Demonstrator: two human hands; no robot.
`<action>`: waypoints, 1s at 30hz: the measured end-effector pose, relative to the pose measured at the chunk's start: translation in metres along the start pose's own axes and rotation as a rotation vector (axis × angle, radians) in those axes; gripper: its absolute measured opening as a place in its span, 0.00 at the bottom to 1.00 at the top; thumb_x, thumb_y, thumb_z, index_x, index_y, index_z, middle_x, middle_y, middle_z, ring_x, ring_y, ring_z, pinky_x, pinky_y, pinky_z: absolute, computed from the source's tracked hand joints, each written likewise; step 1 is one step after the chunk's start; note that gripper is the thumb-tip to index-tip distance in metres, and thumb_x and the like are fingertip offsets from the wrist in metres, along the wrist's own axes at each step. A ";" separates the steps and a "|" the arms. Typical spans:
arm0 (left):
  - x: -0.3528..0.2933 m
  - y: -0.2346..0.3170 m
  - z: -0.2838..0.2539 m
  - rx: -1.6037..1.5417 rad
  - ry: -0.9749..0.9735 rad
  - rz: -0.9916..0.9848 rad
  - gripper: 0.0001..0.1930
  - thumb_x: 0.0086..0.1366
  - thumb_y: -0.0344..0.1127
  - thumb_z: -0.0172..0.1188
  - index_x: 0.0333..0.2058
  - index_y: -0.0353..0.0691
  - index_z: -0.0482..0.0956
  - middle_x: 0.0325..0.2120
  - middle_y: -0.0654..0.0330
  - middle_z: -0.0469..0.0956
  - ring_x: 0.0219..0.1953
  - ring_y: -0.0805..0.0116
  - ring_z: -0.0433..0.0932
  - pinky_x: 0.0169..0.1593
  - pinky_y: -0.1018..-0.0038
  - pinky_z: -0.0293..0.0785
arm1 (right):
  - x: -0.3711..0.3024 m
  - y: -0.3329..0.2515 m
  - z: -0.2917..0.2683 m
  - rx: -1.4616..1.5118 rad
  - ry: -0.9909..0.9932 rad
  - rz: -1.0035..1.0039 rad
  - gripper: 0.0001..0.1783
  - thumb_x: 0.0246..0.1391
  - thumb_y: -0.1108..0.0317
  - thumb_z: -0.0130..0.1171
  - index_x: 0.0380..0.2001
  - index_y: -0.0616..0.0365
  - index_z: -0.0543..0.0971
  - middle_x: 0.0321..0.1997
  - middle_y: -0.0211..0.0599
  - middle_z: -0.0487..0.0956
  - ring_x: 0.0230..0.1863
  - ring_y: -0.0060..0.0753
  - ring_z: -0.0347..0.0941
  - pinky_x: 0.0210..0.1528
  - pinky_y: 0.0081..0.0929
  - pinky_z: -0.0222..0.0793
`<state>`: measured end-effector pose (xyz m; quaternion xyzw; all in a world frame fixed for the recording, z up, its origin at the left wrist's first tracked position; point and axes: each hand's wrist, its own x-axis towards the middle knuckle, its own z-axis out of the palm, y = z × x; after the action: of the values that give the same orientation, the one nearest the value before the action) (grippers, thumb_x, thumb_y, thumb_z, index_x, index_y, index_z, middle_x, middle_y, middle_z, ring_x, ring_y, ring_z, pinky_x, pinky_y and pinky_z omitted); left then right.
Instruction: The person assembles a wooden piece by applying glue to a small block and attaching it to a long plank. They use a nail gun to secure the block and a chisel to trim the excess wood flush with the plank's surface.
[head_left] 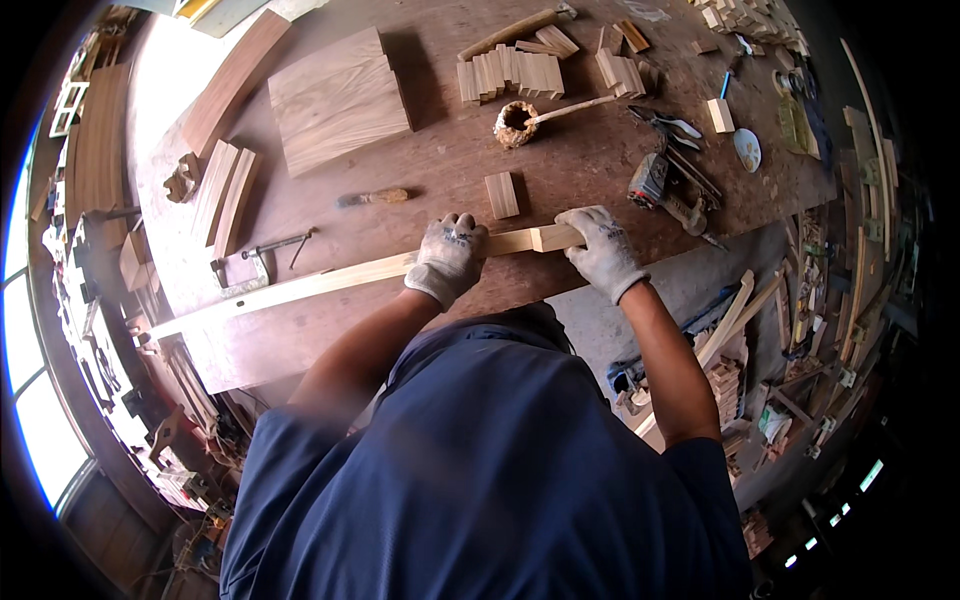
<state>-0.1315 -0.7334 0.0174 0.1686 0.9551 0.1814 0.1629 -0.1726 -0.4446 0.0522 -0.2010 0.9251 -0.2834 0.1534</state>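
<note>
A long, pale wooden strip (330, 279) lies slantwise along the near side of the workbench (450, 215), its left end jutting past the edge. My left hand (450, 258), in a white work glove, is closed over the strip right of its middle. At the strip's right end sits a short wooden block (557, 237), and the fingers of my gloved right hand (605, 252) grip it. Whether block and strip are joined cannot be made out. Just beyond my hands is a small brown wood block (502, 195). A brush (373, 197) lies farther left.
A C-clamp (262, 265) lies behind the strip. A nail gun (650, 180) and pliers (668, 125) are at the right. Farther back are a glue pot (516, 124) with a stick, a row of small blocks (510, 75) and a wide wooden panel (340, 100).
</note>
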 end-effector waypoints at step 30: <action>-0.001 -0.005 0.009 -0.011 0.035 0.013 0.11 0.62 0.36 0.65 0.43 0.45 0.85 0.45 0.53 0.80 0.51 0.49 0.79 0.54 0.53 0.76 | 0.025 -0.002 0.041 -0.364 -0.081 -0.097 0.23 0.45 0.56 0.79 0.41 0.46 0.79 0.43 0.35 0.85 0.49 0.46 0.82 0.55 0.50 0.75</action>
<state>-0.1286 -0.7353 0.0078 0.1708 0.9556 0.1908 0.1459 -0.1776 -0.4763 0.0168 -0.2809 0.9433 -0.1104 0.1380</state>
